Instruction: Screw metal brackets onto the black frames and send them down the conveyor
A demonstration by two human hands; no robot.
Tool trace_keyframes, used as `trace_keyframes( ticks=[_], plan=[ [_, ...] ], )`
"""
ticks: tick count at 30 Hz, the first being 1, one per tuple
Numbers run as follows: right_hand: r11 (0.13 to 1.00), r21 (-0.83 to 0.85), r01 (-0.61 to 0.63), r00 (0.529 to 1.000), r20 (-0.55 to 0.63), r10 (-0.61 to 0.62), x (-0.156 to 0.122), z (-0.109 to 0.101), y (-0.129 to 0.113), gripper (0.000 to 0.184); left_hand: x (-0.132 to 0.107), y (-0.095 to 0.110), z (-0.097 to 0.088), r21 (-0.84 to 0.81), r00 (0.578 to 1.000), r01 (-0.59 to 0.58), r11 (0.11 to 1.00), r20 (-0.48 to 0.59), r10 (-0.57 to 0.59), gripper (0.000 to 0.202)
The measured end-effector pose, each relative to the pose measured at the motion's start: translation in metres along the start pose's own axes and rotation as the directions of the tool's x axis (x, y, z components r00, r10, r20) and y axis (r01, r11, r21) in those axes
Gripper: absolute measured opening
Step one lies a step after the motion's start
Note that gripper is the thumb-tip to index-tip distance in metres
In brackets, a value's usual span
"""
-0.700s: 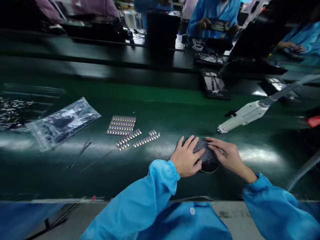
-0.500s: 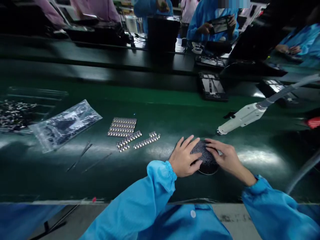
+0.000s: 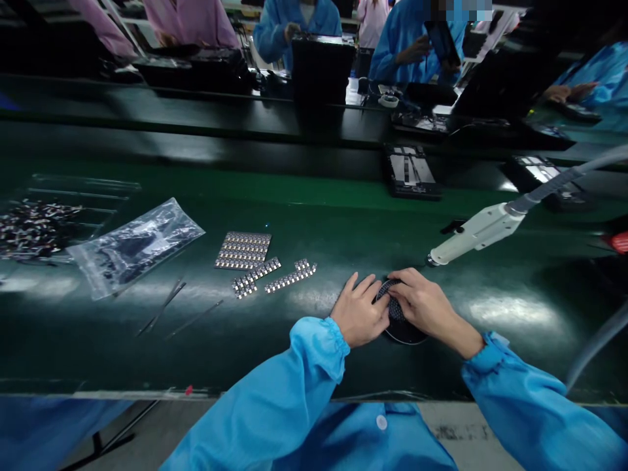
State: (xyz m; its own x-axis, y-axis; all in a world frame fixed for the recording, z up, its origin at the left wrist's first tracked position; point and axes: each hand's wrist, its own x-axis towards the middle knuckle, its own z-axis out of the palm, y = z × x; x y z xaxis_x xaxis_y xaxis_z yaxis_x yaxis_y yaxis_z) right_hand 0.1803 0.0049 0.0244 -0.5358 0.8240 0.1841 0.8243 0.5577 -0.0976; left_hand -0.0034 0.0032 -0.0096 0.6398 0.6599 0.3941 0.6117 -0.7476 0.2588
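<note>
A round black dish (image 3: 407, 333) lies on the green bench between my hands, with a patch of small dark grains or parts, too small to name, in its upper left. My left hand (image 3: 359, 313) rests at the dish's left side. Its outer fingers are spread, and its forefinger and thumb reach over the rim. From the right, my right hand (image 3: 426, 306) reaches over the dish with fingertips drawn together close to the left fingertips. Whatever those right fingertips hold is hidden. Part of the dish is covered by both hands.
A white electric screwdriver (image 3: 471, 234) on a grey hose lies beyond my right hand. Leftward are small circuit boards (image 3: 244, 250), board strips (image 3: 290, 277), tweezers (image 3: 161, 307), a clear bag (image 3: 137, 245) and a tray of small parts (image 3: 36, 226). Co-workers sit across the bench.
My right hand has moved left across the dish and its fingers have closed together. My left fingers have drawn in slightly. The grains now cover less of the dish, gathered toward its upper left.
</note>
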Motion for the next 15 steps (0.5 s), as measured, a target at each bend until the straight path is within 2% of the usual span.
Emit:
trace_keyframes(
  ticks=[11, 15],
  plan=[
    [0.985, -0.174, -0.018, 0.999, 0.026, 0.022, 0.007, 0.004, -0.017, 0.021, 0.004, 0.007, 0.002, 0.02, 0.999, 0.025, 0.999, -0.041, -0.025, 0.027],
    [0.994, -0.103, -0.022, 1.0, -0.008, 0.022, 0.01, 0.006, -0.013, 0.023, 0.003, 0.007, 0.004, 0.023, 0.998, 0.022, 0.999, -0.062, -0.021, 0.028]
  ],
)
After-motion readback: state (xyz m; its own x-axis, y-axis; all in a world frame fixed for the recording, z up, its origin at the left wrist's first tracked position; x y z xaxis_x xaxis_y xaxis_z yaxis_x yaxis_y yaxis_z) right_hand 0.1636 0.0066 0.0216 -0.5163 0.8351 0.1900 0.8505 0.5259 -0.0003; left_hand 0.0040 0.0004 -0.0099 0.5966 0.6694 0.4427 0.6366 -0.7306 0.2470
